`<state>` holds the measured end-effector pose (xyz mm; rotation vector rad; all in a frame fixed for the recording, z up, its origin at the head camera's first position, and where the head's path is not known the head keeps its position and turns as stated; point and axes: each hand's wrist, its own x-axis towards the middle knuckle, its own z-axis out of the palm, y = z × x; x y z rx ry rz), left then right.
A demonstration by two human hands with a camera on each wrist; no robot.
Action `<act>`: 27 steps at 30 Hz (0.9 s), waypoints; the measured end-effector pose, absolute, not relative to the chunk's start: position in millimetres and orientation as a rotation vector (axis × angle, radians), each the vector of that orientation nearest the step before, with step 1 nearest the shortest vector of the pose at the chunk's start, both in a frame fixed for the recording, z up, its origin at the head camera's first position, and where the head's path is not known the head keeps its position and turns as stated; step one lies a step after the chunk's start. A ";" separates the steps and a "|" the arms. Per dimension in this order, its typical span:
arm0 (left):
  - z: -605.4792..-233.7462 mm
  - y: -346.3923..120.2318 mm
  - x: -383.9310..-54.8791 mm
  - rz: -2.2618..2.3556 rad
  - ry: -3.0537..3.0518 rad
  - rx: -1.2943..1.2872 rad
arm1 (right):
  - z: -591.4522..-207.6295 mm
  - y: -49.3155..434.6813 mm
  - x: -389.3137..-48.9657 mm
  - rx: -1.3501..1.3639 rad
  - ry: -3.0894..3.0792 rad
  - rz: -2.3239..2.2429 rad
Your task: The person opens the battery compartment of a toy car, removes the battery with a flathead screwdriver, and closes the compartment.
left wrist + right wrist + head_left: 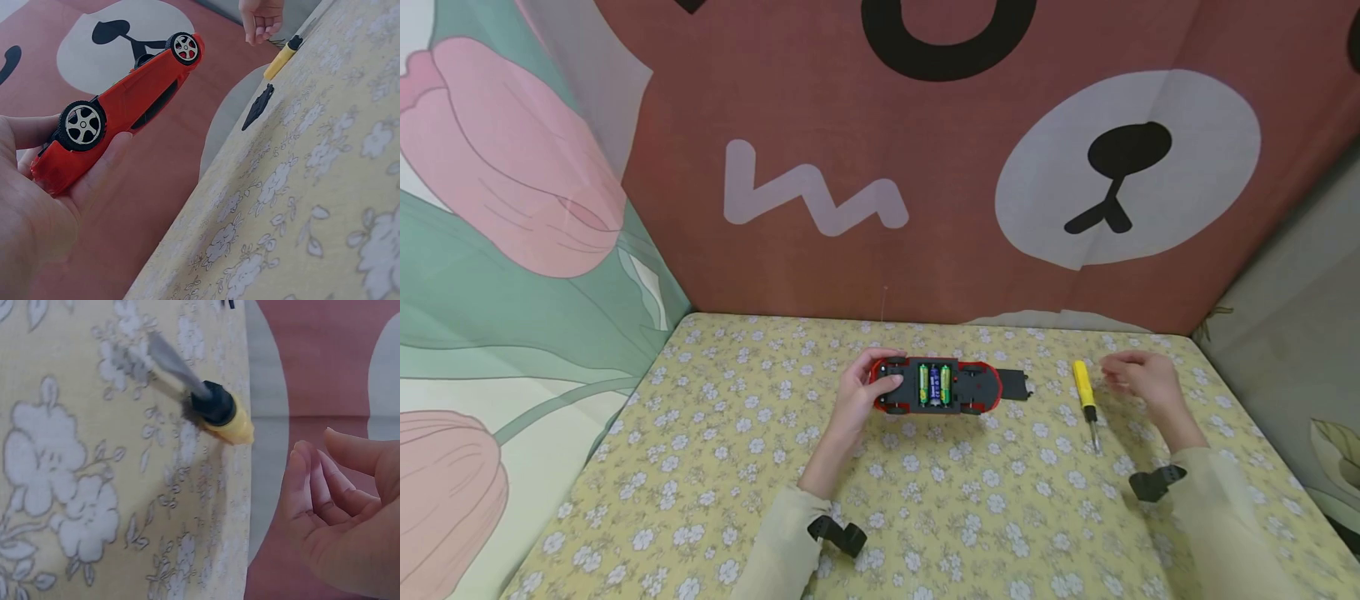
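Note:
My left hand grips the rear or front end of a red toy car, its thumb on the dark underside. The car is turned wheels-up, held above the cloth. Several batteries, green and dark blue, sit side by side in the uncovered compartment. Just past the car's right end lies a flat black cover. A screwdriver with a yellow handle lies farther right, its metal tip toward me. Beside it my right hand hovers with loosely bent fingers, holding nothing; the right wrist view shows the fingers apart from the screwdriver.
A yellow flowered cloth covers the table. Behind stands a brown fabric backdrop with a bear print, and a tulip-patterned curtain hangs at the left. A grey curtain borders the right side.

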<state>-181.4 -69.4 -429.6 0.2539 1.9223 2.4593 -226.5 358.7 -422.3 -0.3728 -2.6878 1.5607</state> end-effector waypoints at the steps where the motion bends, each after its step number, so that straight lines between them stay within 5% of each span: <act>1: -429.8 -69.3 -181.5 2.457 1.926 0.253 | -422.0 358.9 -226.5 -0.368 -2.674 1.568; 27: -430.6 -68.3 -180.6 2.446 1.933 0.216 | -374.2 314.7 -217.0 -0.079 -2.391 1.829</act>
